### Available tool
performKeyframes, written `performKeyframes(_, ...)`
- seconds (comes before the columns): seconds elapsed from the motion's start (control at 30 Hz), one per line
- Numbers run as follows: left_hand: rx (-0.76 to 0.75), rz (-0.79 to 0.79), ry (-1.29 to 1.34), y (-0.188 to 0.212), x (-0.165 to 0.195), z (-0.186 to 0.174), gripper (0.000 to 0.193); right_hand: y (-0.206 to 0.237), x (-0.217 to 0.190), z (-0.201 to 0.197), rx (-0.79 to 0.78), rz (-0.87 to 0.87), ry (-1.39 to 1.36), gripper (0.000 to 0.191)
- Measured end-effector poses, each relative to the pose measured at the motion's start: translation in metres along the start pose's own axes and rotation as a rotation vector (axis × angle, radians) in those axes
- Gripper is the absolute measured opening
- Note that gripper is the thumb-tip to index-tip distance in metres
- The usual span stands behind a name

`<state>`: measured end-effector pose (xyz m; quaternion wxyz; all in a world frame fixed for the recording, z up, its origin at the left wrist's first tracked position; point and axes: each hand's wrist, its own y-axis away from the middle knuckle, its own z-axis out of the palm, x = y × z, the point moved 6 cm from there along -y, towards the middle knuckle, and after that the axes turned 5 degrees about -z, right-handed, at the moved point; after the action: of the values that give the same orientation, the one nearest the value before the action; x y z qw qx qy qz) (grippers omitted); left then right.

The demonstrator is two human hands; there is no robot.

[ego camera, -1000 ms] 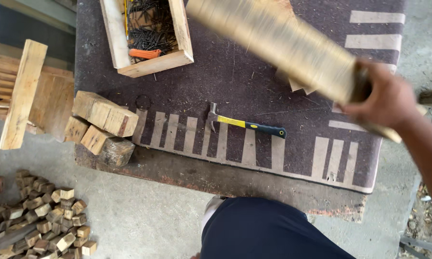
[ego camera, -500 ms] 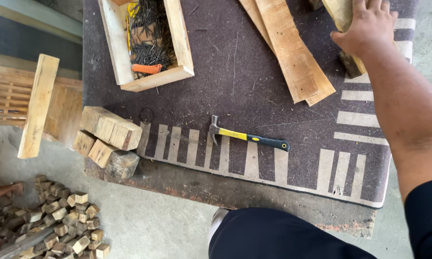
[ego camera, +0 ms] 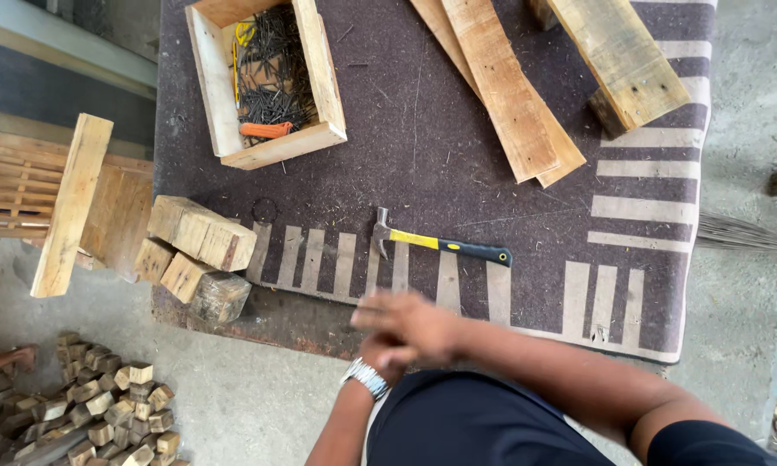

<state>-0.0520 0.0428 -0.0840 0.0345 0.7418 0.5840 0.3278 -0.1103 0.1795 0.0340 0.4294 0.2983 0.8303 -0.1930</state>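
Looking down: we saw our two hands together at the near edge of the table [ego camera: 319, 319], over its bare rim.
Right hand [ego camera: 410, 326]: blurred, fingers spread loosely, gripping nothing; it lay on top of the left.
Left hand [ego camera: 378, 352]: mostly hidden under the right, a metal watch [ego camera: 364, 377] on its wrist; we could not tell whether it was open or closed.
Hammer [ego camera: 440, 243]: yellow and black handle, lying flat on the dark mat [ego camera: 388, 112], just beyond our hands and apart from them, head to the left.
Wooden box [ego camera: 224, 129]: at the far left of the mat, holding dark nails [ego camera: 272, 86].
Planks [ego camera: 501, 86]: two overlapped at the far side, a thicker beam [ego camera: 622, 56] to their right.
Wood blocks [ego camera: 200, 231]: stacked at the table's left corner; smaller offcuts [ego camera: 104, 397] lay piled on the floor.
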Motion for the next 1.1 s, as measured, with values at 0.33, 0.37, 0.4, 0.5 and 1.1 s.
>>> performKeyframes(0.33, 0.009, 0.256, 0.264, 0.010, 0.068, -0.024, 0.028, 0.031, 0.016, 0.020, -0.114, 0.123, -0.160, 0.054)
performKeyframes(0.37, -0.032, 0.197, 0.229, 0.013, 0.063, -0.021, 0.025, 0.027, 0.015, 0.026, -0.117, 0.155, -0.170, 0.052)
performKeyframes(0.4, -0.073, 0.126, 0.201, 0.015, 0.054, -0.019, 0.024, 0.025, 0.019, 0.032, -0.086, 0.282, -0.258, 0.050)
performKeyframes(0.5, -0.015, -0.007, 0.224, 0.041, 0.008, -0.029, 0.023, 0.013, 0.023, 0.064, -0.075, 0.462, -0.260, 0.044)
performKeyframes(1.1, 0.813, -0.683, 0.587, 0.090, -0.418, -0.182, 0.063, -0.059, 0.026, 0.189, -0.284, 0.782, 0.038, 0.045)
